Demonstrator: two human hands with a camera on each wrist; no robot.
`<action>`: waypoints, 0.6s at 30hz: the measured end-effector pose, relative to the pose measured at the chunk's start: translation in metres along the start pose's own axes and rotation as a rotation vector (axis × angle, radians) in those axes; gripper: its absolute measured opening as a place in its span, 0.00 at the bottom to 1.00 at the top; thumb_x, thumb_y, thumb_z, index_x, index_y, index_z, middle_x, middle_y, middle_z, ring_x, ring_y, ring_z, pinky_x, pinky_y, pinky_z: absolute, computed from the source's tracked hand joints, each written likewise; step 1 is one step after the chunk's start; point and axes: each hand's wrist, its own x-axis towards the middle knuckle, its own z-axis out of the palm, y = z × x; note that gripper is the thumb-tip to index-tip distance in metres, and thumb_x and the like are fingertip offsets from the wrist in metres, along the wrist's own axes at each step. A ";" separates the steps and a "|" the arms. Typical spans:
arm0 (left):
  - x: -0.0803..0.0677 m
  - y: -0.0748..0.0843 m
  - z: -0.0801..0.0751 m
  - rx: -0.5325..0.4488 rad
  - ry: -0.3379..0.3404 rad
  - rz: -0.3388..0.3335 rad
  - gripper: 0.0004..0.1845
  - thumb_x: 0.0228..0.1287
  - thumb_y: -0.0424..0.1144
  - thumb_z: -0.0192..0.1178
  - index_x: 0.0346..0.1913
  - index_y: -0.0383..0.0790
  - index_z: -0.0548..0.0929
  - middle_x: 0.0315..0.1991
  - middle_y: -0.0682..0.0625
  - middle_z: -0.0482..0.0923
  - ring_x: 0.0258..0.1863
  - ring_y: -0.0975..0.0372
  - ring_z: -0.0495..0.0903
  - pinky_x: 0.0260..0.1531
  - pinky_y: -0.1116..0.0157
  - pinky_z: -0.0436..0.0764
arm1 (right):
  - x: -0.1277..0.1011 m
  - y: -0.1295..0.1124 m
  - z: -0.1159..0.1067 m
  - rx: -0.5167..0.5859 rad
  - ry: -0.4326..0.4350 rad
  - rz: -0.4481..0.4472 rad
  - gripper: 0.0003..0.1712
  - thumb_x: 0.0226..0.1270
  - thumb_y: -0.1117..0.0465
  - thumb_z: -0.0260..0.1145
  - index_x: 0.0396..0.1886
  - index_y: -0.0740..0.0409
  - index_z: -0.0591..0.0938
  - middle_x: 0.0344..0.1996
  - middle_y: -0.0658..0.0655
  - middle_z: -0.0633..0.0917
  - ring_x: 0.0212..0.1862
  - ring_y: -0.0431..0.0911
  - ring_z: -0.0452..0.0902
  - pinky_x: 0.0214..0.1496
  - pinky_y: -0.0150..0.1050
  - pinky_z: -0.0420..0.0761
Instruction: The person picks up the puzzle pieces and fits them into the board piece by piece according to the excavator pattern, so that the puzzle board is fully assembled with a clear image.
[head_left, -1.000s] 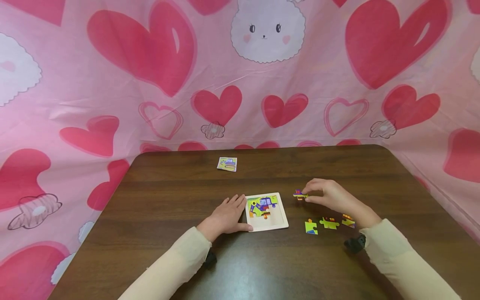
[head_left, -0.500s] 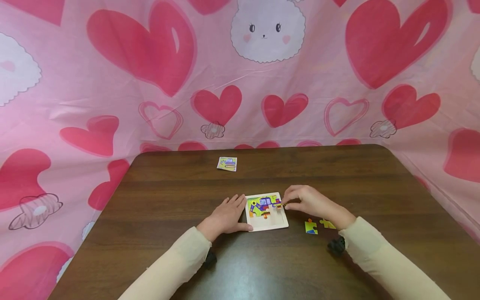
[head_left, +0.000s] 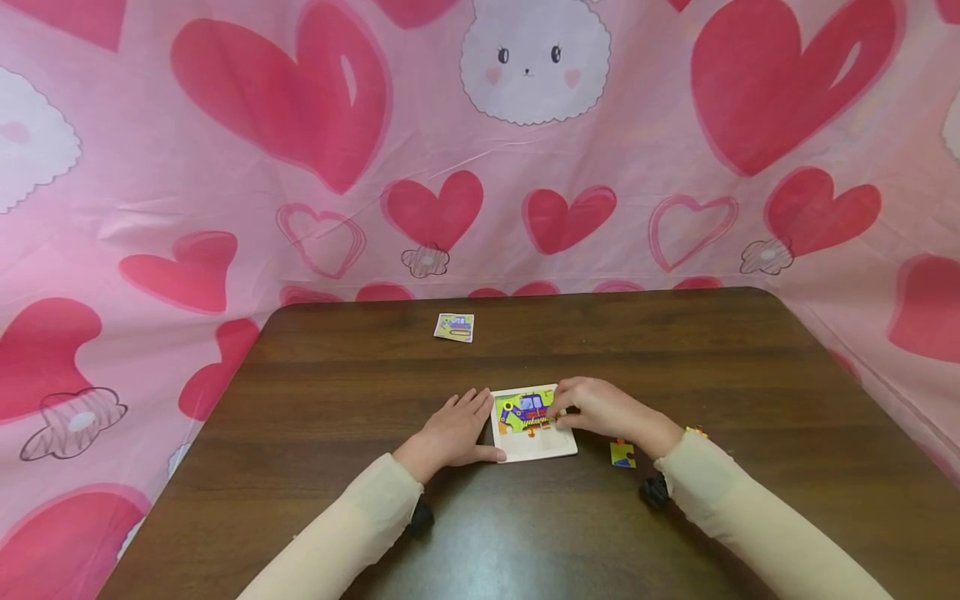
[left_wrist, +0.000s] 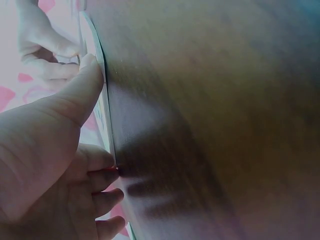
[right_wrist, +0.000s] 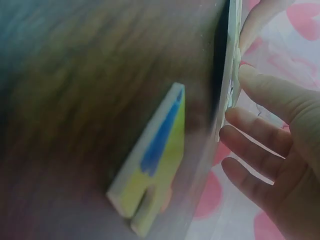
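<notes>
In the head view, a white puzzle tray [head_left: 551,447] holds a partly assembled digger picture [head_left: 521,408]. My left hand [head_left: 450,432] lies with extended fingers along the tray's left side, its thumb at the near left corner. My right hand [head_left: 603,410] reaches over the tray's right rim, thumb and fingertips pinching a puzzle piece [head_left: 546,424] at the picture's right end; the hand covers much of that piece. The right wrist view has the thumb [right_wrist: 265,90] and fingertips at the tray's edge. A yellow-green and blue loose puzzle piece [right_wrist: 162,160] lies below them.
A small digger picture card [head_left: 454,327] lies farther back on the brown wooden table [head_left: 360,350]. Just beyond the right sleeve, part of another loose puzzle piece [head_left: 697,431] shows. A pink heart-patterned cloth [head_left: 502,233] hangs behind the table.
My right hand has carried the puzzle piece leftward from the table into the tray, against the assembled picture. My left hand has stayed in place.
</notes>
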 end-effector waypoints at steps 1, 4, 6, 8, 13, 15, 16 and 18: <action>0.000 0.000 0.000 0.000 0.000 0.000 0.49 0.55 0.65 0.55 0.70 0.34 0.54 0.70 0.44 0.50 0.69 0.53 0.48 0.64 0.54 0.51 | 0.000 0.000 0.000 -0.009 -0.003 0.005 0.10 0.55 0.58 0.70 0.38 0.51 0.87 0.36 0.47 0.80 0.36 0.41 0.73 0.43 0.41 0.77; 0.000 0.000 0.000 -0.002 0.000 0.001 0.49 0.55 0.65 0.55 0.70 0.35 0.54 0.70 0.44 0.50 0.69 0.53 0.48 0.64 0.54 0.51 | 0.001 -0.001 0.001 -0.027 0.000 0.000 0.10 0.54 0.58 0.71 0.38 0.51 0.87 0.36 0.48 0.80 0.36 0.42 0.74 0.43 0.42 0.77; 0.000 0.000 0.000 -0.002 -0.001 0.002 0.49 0.55 0.65 0.54 0.70 0.34 0.54 0.70 0.44 0.50 0.69 0.53 0.48 0.64 0.54 0.51 | 0.002 -0.001 0.002 -0.033 0.001 -0.007 0.10 0.54 0.58 0.71 0.38 0.51 0.87 0.36 0.48 0.80 0.35 0.42 0.74 0.42 0.41 0.77; 0.000 0.000 0.000 -0.004 -0.002 0.001 0.49 0.55 0.65 0.54 0.70 0.35 0.54 0.70 0.44 0.50 0.69 0.53 0.48 0.64 0.54 0.51 | 0.003 -0.002 0.002 -0.038 0.002 -0.013 0.11 0.53 0.58 0.71 0.38 0.51 0.87 0.35 0.48 0.81 0.34 0.42 0.73 0.41 0.40 0.76; 0.000 0.000 0.000 -0.007 -0.001 0.001 0.49 0.55 0.65 0.55 0.70 0.34 0.55 0.70 0.43 0.50 0.69 0.52 0.48 0.64 0.54 0.51 | 0.003 -0.002 0.002 -0.038 -0.013 -0.020 0.11 0.53 0.58 0.72 0.38 0.51 0.88 0.37 0.49 0.80 0.35 0.42 0.73 0.41 0.40 0.76; 0.000 0.000 0.000 -0.005 -0.002 0.002 0.49 0.55 0.65 0.55 0.70 0.34 0.55 0.70 0.43 0.50 0.69 0.52 0.48 0.64 0.54 0.51 | 0.003 -0.002 0.002 -0.036 -0.022 -0.019 0.11 0.53 0.58 0.72 0.38 0.51 0.88 0.37 0.49 0.79 0.36 0.41 0.72 0.41 0.40 0.76; 0.000 0.000 0.000 -0.005 -0.001 0.003 0.49 0.55 0.65 0.55 0.70 0.34 0.55 0.70 0.43 0.51 0.69 0.52 0.49 0.64 0.54 0.51 | 0.003 -0.002 0.002 -0.035 -0.025 -0.017 0.11 0.53 0.58 0.72 0.38 0.51 0.88 0.37 0.49 0.79 0.36 0.41 0.72 0.41 0.40 0.76; 0.000 0.000 0.000 -0.004 -0.001 0.004 0.49 0.55 0.65 0.54 0.70 0.34 0.55 0.70 0.43 0.51 0.69 0.52 0.49 0.64 0.54 0.51 | 0.003 -0.002 0.002 -0.034 -0.027 -0.015 0.11 0.53 0.58 0.72 0.38 0.51 0.88 0.37 0.49 0.79 0.36 0.41 0.72 0.40 0.40 0.76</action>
